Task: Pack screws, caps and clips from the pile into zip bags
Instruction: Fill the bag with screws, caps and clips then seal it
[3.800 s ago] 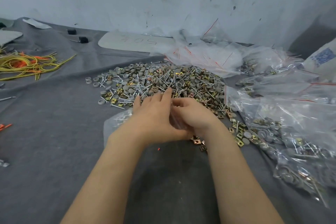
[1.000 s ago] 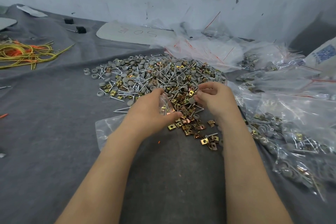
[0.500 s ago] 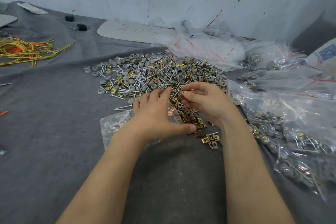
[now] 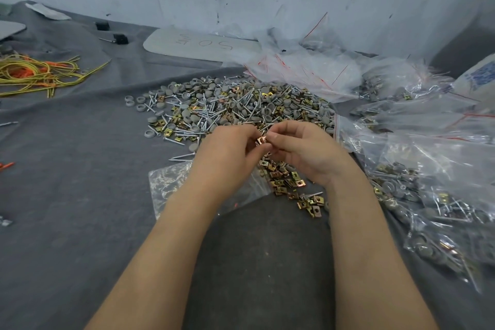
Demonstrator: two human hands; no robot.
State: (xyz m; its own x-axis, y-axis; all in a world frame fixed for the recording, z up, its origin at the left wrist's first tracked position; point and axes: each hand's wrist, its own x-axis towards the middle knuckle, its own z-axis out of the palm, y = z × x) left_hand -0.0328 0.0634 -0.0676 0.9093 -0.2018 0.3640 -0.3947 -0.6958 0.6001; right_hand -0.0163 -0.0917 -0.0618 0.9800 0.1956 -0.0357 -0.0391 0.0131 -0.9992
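Clip (image 4: 262,140), newly lifted off the pile (image 4: 241,107), is pinched by right hand (image 4: 302,150) beside left hand (image 4: 227,150), whose curled fingers grip the zip bag (image 4: 168,182); bagging appears imminent.

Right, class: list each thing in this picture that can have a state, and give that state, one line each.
right hand, pinching a clip.
left hand, fingers curled against the clip; grip hidden.
clip, held above the cloth between both hands.
zip bag, lying on the cloth, partly under the left forearm.
pile, loose and mixed, not bagged.
filled bags, holding parts, heaped at right.
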